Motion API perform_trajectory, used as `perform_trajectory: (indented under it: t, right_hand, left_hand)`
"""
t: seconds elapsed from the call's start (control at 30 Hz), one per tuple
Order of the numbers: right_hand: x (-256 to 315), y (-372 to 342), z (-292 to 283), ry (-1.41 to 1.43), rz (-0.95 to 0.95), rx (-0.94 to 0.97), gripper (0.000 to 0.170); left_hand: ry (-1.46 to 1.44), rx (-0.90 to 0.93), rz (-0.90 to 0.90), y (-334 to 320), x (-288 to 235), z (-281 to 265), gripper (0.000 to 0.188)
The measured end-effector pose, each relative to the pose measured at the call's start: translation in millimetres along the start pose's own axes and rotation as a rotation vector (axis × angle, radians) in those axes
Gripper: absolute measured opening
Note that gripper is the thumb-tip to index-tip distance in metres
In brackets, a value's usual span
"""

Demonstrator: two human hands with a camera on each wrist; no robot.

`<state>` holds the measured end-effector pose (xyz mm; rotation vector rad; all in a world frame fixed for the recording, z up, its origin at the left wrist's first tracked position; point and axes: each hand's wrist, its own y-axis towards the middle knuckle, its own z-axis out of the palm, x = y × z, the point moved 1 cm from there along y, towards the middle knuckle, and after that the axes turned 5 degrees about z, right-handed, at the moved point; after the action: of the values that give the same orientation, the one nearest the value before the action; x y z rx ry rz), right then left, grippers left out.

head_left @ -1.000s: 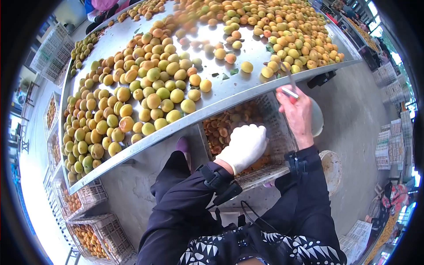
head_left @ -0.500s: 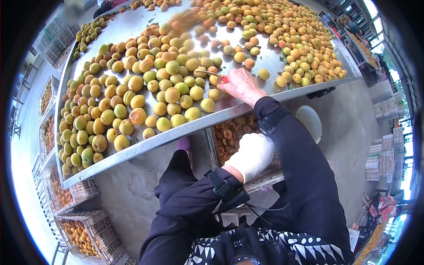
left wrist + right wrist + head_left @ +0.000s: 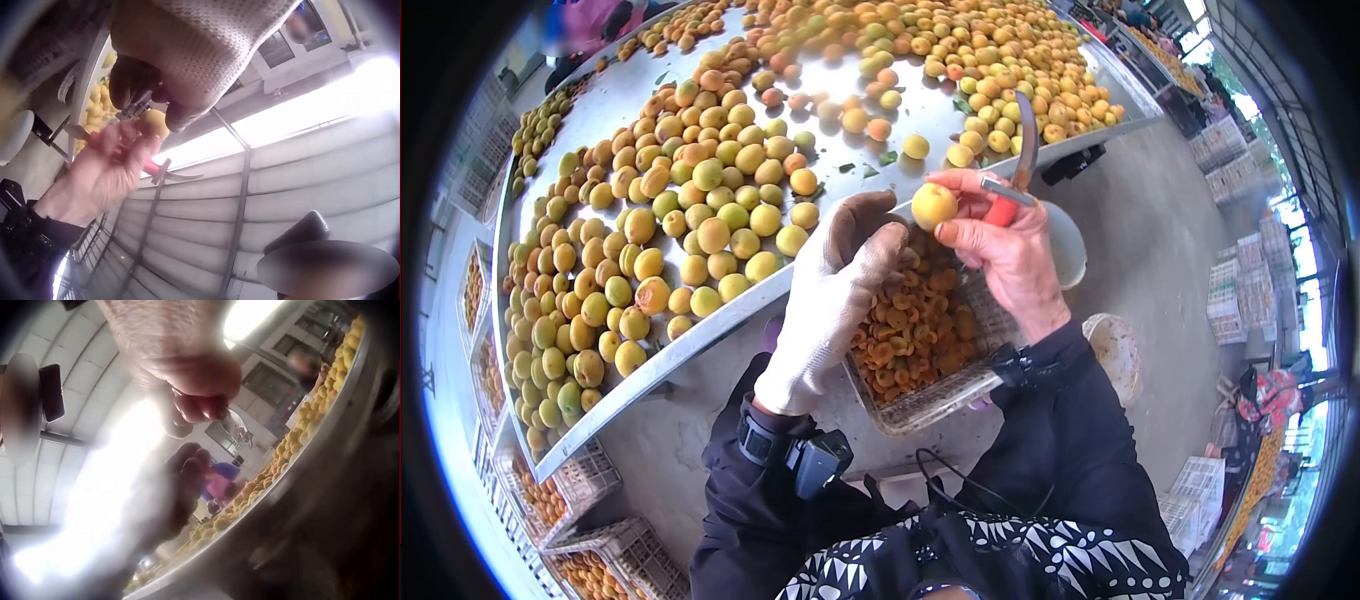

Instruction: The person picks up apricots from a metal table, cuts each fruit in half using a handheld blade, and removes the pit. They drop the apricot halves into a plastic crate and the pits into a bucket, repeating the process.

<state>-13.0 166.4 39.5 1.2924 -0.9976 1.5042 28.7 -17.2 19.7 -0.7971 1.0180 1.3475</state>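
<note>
In the head view my bare right hand pinches a yellow apricot between thumb and fingers. The same hand also holds a curved knife with a red handle, its blade pointing away from me. My left hand, in a white knit glove with darkened fingertips, is to the left of the apricot, fingers bent and nothing in them. The left wrist view shows the gloved fingers right by the apricot. Below both hands is a plastic crate of halved apricots.
A metal-topped table with a raised rim bears many whole apricots. A white bucket and a stained round container stand on the floor at right. Filled crates line the left; stacked crates stand farther right.
My right hand reached left over the table with the knife, then came back above the crate with an apricot. My left hand rose from the crate toward it and turned, fingers up.
</note>
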Motion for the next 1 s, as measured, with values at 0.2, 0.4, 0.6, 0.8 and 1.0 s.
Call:
perform_trajectory:
  t: [0.2,0.4,0.6,0.8,1.0]
  right_hand:
    - [-13,-21,-5,-0.146,-0.121,-0.036,0.036]
    - [-14,-32,-21,-0.115,-0.083,-0.098,0.039]
    - [-39,-47,-37,-0.013,0.138,-0.079,0.037]
    - [-55,-59,-48,-0.241,-0.024,-0.116,0.028]
    - [-51,-61,-46,-0.595,-0.419,-0.085,0.024]
  left_hand:
    - [-0.076,0.066,-0.009,6,14,22,0.059]
    - [-0.027,0.009,0.11,15,23,31,0.062]
    - [-0.063,-0.024,0.142,19,33,32,0.063]
    - [-0.096,-0.005,0.133,20,29,38,0.062]
    - [-0.083,0.046,0.157,20,31,41,0.054]
